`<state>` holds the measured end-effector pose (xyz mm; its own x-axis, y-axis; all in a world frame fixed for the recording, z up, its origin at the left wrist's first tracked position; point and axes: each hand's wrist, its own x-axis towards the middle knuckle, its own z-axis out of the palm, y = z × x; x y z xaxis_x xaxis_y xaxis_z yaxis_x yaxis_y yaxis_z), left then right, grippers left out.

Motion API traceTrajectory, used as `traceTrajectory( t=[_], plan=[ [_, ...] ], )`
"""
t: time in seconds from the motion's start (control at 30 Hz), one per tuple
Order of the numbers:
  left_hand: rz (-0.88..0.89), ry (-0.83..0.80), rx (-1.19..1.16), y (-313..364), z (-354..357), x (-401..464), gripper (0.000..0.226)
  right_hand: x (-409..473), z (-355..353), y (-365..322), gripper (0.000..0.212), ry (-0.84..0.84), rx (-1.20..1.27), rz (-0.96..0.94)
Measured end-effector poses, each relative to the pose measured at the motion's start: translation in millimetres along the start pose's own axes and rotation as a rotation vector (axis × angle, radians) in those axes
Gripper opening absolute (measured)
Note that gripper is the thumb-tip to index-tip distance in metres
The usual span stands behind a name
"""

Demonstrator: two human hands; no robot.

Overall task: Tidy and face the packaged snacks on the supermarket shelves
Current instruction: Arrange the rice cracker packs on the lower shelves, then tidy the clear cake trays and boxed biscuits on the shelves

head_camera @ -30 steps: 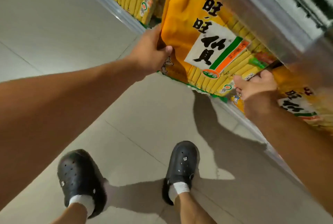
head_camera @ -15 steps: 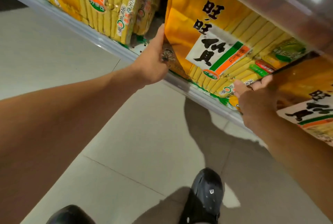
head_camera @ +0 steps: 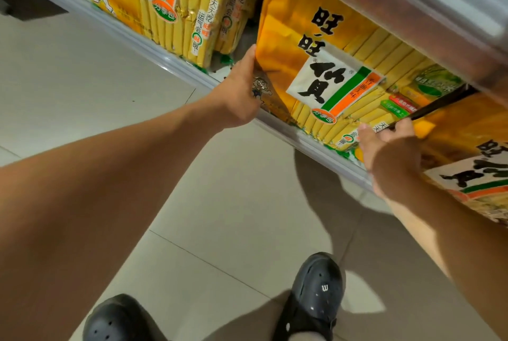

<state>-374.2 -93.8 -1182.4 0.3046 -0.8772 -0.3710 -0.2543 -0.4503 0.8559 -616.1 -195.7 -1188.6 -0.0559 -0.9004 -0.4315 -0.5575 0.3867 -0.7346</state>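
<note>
The big orange rice-cracker bag (head_camera: pixel 324 66) stands on the shelf edge (head_camera: pixel 178 64), its printed face to the front. The left hand (head_camera: pixel 242 90) grips its left side, thumb on the face, and the right hand (head_camera: pixel 390 148) is curled on its lower right corner. To finish well, I think both hands should push evenly, so that the bottom sits behind the shelf edge and level with the neighbour bags (head_camera: pixel 176 5). One second ago the bag hung out beyond the shelf edge; now it is seated much further in.
</note>
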Motion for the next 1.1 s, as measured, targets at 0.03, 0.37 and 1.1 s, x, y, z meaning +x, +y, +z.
traceTrajectory(
  t=[0.03,0.37,1.1],
  plan=[
    [-0.014,0.005,-0.006,1,0,0,0.094,0,-1,2,0.030,-0.004,-0.120,-0.037],
    [-0.277,0.146,0.155,55,-13,-38,0.044,-47,-27,-25,0.058,-0.164,0.062,-0.048],
    [0.450,-0.221,0.036,537,-156,-430,0.024,-518,-416,-314,0.022,-0.024,0.387,-0.372]
  ],
)
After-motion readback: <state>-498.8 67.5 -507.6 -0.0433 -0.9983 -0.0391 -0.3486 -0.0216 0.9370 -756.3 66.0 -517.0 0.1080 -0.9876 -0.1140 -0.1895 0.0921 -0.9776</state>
